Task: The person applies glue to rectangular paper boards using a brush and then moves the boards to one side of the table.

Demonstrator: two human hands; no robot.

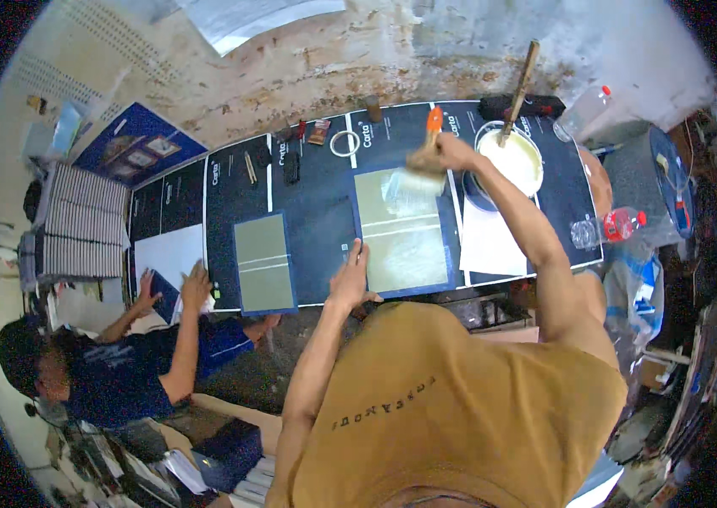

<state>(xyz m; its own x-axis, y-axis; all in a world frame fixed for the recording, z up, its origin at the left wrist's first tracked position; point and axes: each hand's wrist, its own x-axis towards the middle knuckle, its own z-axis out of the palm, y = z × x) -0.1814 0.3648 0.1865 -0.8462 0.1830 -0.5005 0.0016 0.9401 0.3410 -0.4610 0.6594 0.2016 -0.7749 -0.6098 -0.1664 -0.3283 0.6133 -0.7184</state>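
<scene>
My right hand (453,154) is closed around a wide brush with an orange handle tip (434,119), its bristles blurred over the upper part of a book cover (401,262). This cover lies flat, blue-edged with olive-grey boards and two pale strips, and whitish wet smears show on it. At its left edge, my left hand (350,275) rests with fingers stretched out, holding nothing. Beside my right forearm stands a bucket of cream-coloured paste (515,169) with a wooden stick (521,89) leaning in it. A second, similar cover (262,262) lies to the left.
White sheets (489,241) lie below the bucket. A tape roll (345,143) sits at the back of the black-covered table. Plastic bottles (621,223) stand at right. On the left, a co-worker (121,364) handles a blue cover near stacked books (83,224).
</scene>
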